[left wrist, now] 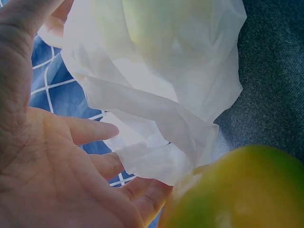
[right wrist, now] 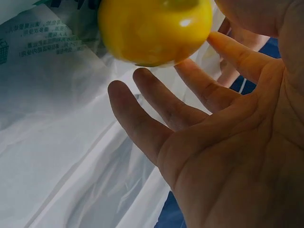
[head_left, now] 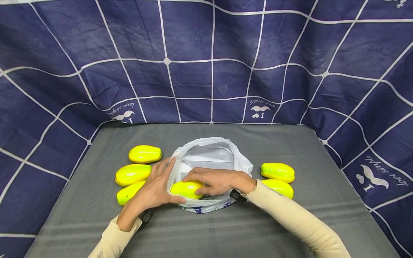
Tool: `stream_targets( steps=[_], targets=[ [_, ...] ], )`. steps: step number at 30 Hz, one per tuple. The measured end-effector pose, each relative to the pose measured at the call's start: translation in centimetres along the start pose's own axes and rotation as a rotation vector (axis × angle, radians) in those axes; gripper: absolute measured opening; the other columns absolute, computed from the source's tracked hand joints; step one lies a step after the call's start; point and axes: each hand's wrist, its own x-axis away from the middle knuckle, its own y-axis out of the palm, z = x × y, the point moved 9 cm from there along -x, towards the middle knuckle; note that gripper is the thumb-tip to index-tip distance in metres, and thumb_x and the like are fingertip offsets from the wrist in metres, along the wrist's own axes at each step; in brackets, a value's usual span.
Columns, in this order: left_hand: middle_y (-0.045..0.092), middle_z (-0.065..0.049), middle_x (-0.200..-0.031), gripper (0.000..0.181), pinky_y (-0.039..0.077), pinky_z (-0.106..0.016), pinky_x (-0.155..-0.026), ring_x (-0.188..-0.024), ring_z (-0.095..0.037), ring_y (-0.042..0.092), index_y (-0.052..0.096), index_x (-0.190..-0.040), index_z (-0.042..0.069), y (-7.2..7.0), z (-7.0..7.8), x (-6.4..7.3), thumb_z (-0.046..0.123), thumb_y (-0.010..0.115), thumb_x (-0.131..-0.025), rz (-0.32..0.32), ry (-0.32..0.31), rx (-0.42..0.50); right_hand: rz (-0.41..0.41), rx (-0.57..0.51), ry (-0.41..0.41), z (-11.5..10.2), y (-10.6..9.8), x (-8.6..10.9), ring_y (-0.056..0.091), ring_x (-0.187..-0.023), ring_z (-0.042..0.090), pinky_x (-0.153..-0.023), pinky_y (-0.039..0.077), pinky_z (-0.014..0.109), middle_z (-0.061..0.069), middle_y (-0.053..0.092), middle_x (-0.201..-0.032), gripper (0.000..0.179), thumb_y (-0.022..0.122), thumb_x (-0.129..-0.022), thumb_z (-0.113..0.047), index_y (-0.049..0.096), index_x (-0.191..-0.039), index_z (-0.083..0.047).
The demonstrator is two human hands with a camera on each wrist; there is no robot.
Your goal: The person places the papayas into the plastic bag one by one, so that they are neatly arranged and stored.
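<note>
A white plastic bag [head_left: 242, 165] stands with its mouth spread, in the middle of the head view. Inside its left part lies a yellow papaya [head_left: 184, 189], gripped by my right hand [head_left: 217, 181] between thumb and fingers. In the right wrist view those fingers reach the papaya [right wrist: 154, 31] from below. My left hand [head_left: 156, 188] rests against the bag's left side, fingers fairly straight and thumb along the front rim. Through the thin plastic [left wrist: 190, 57], the left wrist view shows a blurred yellow-green shape. The bag's bottom is mostly hidden.
Left of the bag lie three papayas, the far one [head_left: 145, 154], the middle one [head_left: 132, 175] and the near one [head_left: 128, 194] beside my left hand. Two more, a farther [head_left: 278, 172] and a nearer [head_left: 284, 188], lie right. A grey cloth [head_left: 206, 236] covers the table; blue checked curtains [head_left: 190, 79] surround it.
</note>
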Motion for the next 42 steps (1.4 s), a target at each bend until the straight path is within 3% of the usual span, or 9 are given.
stream_targets(
  steps=[16,22,32,42],
  targets=[
    [0.025,-0.017,-0.161,0.132,0.036,-0.063,-0.108,-0.145,-0.039,0.021,0.02,-0.16,0.005,0.1,0.0,0.1,0.054,0.092,-0.06,-0.004,-0.003,0.0,0.069,0.004,-0.004,0.5,-1.8,1.1,0.043,-0.136,0.009,-0.116,0.035,0.03,-0.003,0.049,-0.147,0.049,0.059,-0.101,-0.02,0.047,-0.148,-0.016],
    [0.025,-0.017,-0.161,0.132,0.036,-0.063,-0.108,-0.145,-0.04,0.021,0.02,-0.16,0.005,0.1,0.0,0.1,0.054,0.092,-0.06,-0.002,0.0,-0.003,0.114,0.003,0.003,0.9,-3.1,2.2,0.045,-0.137,0.013,-0.116,0.036,0.034,0.001,0.051,-0.146,0.049,0.062,-0.099,-0.02,0.049,-0.146,-0.013],
    [0.027,-0.019,-0.16,0.132,0.034,-0.064,-0.109,-0.144,-0.041,0.023,0.022,-0.159,0.004,0.0,0.0,0.0,0.053,0.093,-0.059,0.007,0.005,-0.011,0.202,-0.022,0.043,2.5,-5.7,5.2,0.051,-0.133,0.02,-0.112,0.04,0.039,0.003,0.056,-0.142,0.046,0.063,-0.1,-0.023,0.052,-0.143,-0.011],
    [0.027,-0.019,-0.16,0.131,0.033,-0.065,-0.109,-0.144,-0.041,0.023,0.022,-0.159,0.005,0.2,0.0,0.1,0.052,0.093,-0.059,-0.001,-0.007,-0.002,0.265,-0.066,0.155,5.6,-6.9,9.4,0.053,-0.129,0.016,-0.109,0.043,0.042,-0.002,0.056,-0.142,0.042,0.062,-0.1,-0.026,0.055,-0.141,-0.018]
  ],
)
